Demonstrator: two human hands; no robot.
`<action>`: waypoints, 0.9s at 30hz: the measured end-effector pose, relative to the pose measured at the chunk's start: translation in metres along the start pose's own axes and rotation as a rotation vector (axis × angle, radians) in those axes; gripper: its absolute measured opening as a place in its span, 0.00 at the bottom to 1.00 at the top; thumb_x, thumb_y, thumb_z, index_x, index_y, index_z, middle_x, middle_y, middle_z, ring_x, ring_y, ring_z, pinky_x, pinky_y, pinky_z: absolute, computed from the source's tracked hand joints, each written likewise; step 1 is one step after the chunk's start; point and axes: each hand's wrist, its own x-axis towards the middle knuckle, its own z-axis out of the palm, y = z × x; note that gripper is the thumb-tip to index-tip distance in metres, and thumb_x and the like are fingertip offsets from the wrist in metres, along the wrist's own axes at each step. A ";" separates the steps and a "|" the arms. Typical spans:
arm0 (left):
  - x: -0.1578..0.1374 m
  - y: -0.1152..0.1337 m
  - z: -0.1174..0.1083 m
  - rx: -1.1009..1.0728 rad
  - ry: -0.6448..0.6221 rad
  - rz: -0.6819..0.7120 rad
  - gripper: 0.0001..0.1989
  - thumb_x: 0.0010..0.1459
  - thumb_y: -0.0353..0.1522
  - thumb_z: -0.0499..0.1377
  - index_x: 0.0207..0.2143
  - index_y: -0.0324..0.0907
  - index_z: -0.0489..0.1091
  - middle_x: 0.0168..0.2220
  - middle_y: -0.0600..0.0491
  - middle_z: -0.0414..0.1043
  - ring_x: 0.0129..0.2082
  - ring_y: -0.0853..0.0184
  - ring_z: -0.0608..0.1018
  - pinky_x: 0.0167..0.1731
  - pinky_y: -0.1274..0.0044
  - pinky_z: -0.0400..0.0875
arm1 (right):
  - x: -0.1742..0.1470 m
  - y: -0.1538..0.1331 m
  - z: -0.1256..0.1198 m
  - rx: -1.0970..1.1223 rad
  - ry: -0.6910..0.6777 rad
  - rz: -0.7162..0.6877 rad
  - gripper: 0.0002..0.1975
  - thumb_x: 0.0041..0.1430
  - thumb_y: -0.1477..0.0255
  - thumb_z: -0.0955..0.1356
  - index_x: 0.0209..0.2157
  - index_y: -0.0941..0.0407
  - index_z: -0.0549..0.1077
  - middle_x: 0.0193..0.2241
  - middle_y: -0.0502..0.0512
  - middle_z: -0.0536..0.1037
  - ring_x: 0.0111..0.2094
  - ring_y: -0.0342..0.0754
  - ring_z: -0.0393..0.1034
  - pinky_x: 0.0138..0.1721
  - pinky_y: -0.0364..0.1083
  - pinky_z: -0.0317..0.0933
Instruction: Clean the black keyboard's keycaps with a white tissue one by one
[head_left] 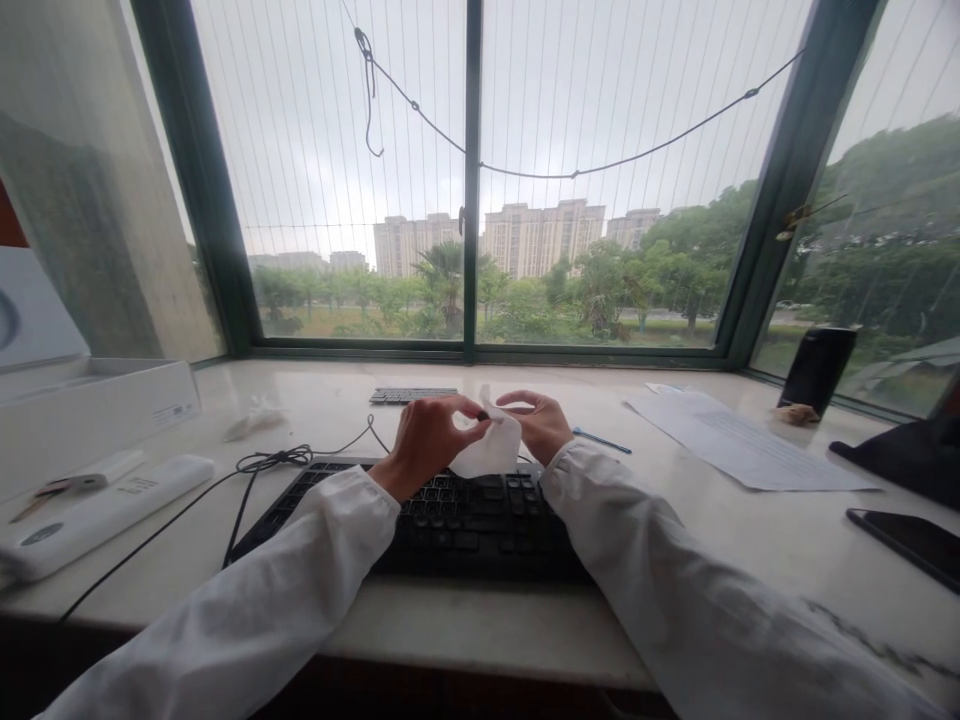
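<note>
Above the black keyboard (480,545), both my hands meet at a thin white tissue (491,452). My left hand (421,440) is closed in a pinch, with a small dark piece (483,415), perhaps a keycap, at its fingertips beside the tissue. The fingers of my right hand (536,425) are closed on the tissue from the other side. Many spots on the keyboard's left and middle seem to lack caps, while larger keys show at its right and front. Behind my left hand lies a group of dark keycaps (412,395) in rows.
A cable (281,458) runs left of the keyboard. Further left are a white power strip-like bar (112,515), keys (56,490), a white box (97,405) and crumpled plastic (256,418). Rightward lie a blue pen-like stick (602,440), paper (739,440), a phone (911,545) and a black cylinder (817,370).
</note>
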 end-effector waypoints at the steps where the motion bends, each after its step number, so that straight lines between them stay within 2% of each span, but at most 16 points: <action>1: 0.000 0.000 0.000 -0.003 0.019 0.007 0.13 0.54 0.43 0.62 0.35 0.45 0.78 0.36 0.54 0.80 0.38 0.60 0.80 0.42 0.73 0.70 | 0.001 0.000 0.001 0.044 0.015 0.003 0.22 0.33 0.64 0.79 0.33 0.58 0.77 0.27 0.57 0.82 0.26 0.48 0.74 0.27 0.45 0.67; 4: 0.001 0.000 -0.001 -0.019 0.059 0.058 0.10 0.55 0.38 0.62 0.37 0.45 0.78 0.38 0.54 0.80 0.38 0.63 0.79 0.42 0.75 0.70 | 0.001 -0.001 0.004 0.227 0.011 0.074 0.24 0.34 0.68 0.79 0.37 0.58 0.78 0.29 0.56 0.82 0.29 0.48 0.75 0.32 0.45 0.69; 7: 0.000 0.002 -0.002 -0.030 0.042 0.119 0.09 0.55 0.35 0.62 0.39 0.46 0.77 0.40 0.55 0.79 0.34 0.67 0.79 0.38 0.77 0.70 | -0.003 -0.003 0.008 0.303 -0.087 0.155 0.22 0.35 0.66 0.79 0.36 0.58 0.79 0.30 0.56 0.82 0.31 0.46 0.75 0.36 0.44 0.68; 10: -0.001 0.005 -0.003 -0.035 0.024 0.113 0.10 0.55 0.34 0.62 0.40 0.46 0.76 0.39 0.55 0.79 0.30 0.69 0.78 0.34 0.79 0.70 | -0.008 -0.005 0.011 0.278 -0.183 0.146 0.21 0.38 0.61 0.78 0.34 0.59 0.80 0.31 0.55 0.81 0.32 0.45 0.74 0.37 0.44 0.67; 14: -0.002 0.005 -0.003 -0.074 0.010 0.065 0.16 0.55 0.38 0.62 0.46 0.47 0.71 0.39 0.57 0.80 0.21 0.73 0.74 0.28 0.80 0.67 | -0.008 -0.006 0.010 0.209 -0.259 0.112 0.24 0.36 0.59 0.78 0.34 0.60 0.80 0.28 0.55 0.80 0.28 0.45 0.72 0.31 0.44 0.65; 19: -0.003 0.003 -0.001 -0.060 0.004 0.073 0.19 0.55 0.44 0.62 0.47 0.49 0.70 0.38 0.59 0.80 0.22 0.72 0.74 0.28 0.80 0.67 | -0.003 -0.001 0.003 0.167 -0.363 0.093 0.27 0.34 0.60 0.79 0.36 0.62 0.80 0.28 0.56 0.80 0.28 0.46 0.72 0.33 0.45 0.64; 24: -0.003 0.002 -0.001 -0.045 -0.006 0.074 0.19 0.53 0.43 0.64 0.47 0.50 0.71 0.37 0.60 0.80 0.21 0.73 0.73 0.29 0.80 0.66 | -0.003 -0.001 0.002 0.087 -0.328 0.104 0.25 0.37 0.56 0.77 0.31 0.62 0.80 0.22 0.54 0.78 0.25 0.45 0.71 0.29 0.44 0.62; 27: -0.002 0.003 -0.003 -0.064 -0.002 0.043 0.19 0.53 0.42 0.65 0.47 0.50 0.71 0.36 0.61 0.80 0.20 0.74 0.71 0.29 0.81 0.65 | -0.003 -0.003 0.004 0.133 -0.294 0.132 0.24 0.38 0.56 0.77 0.31 0.62 0.80 0.21 0.54 0.78 0.25 0.45 0.71 0.29 0.44 0.63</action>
